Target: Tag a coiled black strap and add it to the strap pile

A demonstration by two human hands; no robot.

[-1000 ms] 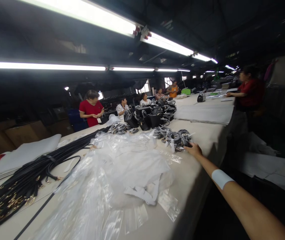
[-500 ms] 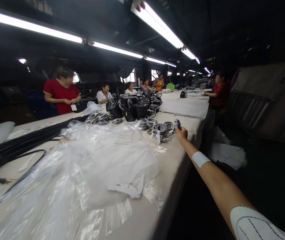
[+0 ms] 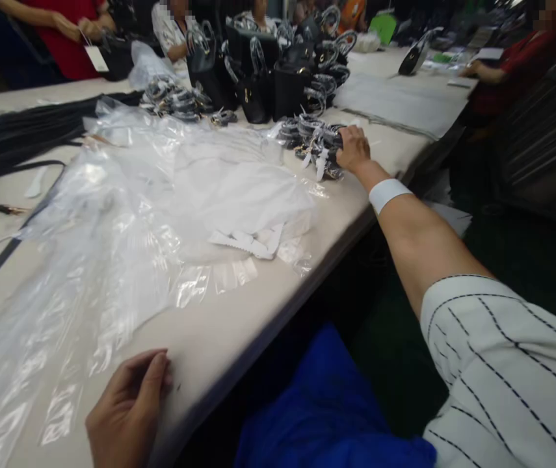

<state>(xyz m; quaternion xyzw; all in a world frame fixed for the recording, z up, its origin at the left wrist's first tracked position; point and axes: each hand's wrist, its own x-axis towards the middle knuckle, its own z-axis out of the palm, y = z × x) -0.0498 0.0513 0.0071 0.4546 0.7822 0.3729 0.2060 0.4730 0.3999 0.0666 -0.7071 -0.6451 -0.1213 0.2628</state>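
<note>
Straps (image 3: 313, 140): coiled black bundles with white tags, piled at the far right of the bench (image 3: 238, 325), near its edge. Right hand (image 3: 353, 148) is stretched out over the pile, fingers curled on one bundle, gripping it. White band on that wrist, striped sleeve at the upper arm. Left hand (image 3: 129, 409) lies near the bench's front edge, fingers loosely bent, fingertips on the surface beside a clear bag strip, holding nothing.

Containers: black handbags (image 3: 253, 71) stand upright in a group behind the straps, handles wrapped in clear film; can't see what's inside. Second pile of coils (image 3: 175, 101) to their left. One more dark bag (image 3: 411, 60) lies far back on the bench.

Surface: long off-white bench, running away toward the back. Room beyond is dark; floor on the right barely readable.

Around: big heap of clear plastic bags (image 3: 126, 214) covers the middle of the bench, between the left hand and the straps. White serrated-edge tags (image 3: 248, 242) sit on top of it. Long black belts (image 3: 14, 140) at far left. Grey sheets (image 3: 395, 107) stacked past the straps. Blue cloth (image 3: 326, 403) below the bench edge. Other people at the far side: one in red (image 3: 67, 32) holding a white tag, another in red (image 3: 512, 62) on the right leaning on the bench.
</note>
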